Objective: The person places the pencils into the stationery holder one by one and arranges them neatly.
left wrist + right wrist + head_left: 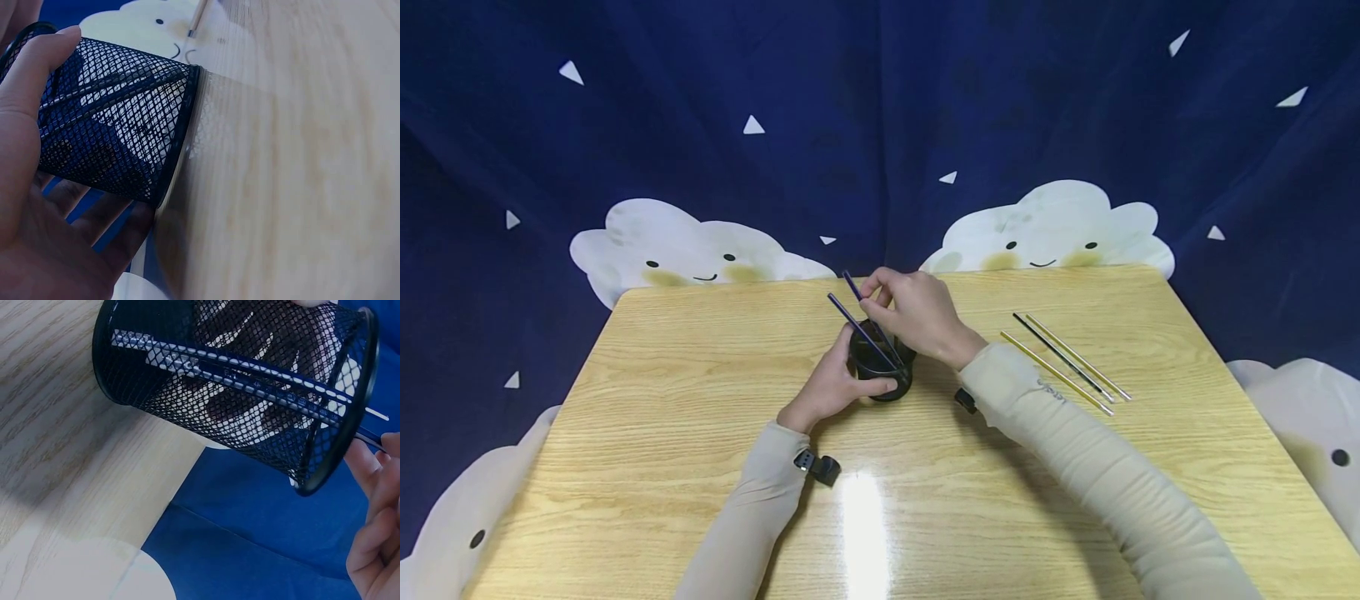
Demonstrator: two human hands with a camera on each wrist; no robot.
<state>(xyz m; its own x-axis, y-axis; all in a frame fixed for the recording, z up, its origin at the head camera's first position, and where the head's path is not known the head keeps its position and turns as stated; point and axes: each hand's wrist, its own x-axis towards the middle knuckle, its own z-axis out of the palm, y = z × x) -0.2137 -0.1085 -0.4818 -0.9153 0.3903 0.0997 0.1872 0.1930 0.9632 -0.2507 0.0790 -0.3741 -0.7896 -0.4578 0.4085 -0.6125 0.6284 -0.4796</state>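
Observation:
A black mesh pen holder (901,392) stands upright on the table, and my left hand (831,387) grips it from the left. In the left wrist view the thumb lies along one side of the mesh (125,119), with the fingers round the other. Above the rim, my right hand (917,308) pinches the upper part of a dark blue pencil (852,285) whose lower end is inside the holder. A second dark blue pencil (850,317) leans in the holder beside it. Through the mesh in the right wrist view, both pencils' pale lower ends show near the base.
Right of the holder, a black pencil (1060,352) lies between two yellow pencils, one nearer (1052,371) and one farther (1078,356). A dark blue curtain (880,125) with clouds hangs behind the wooden table (700,358).

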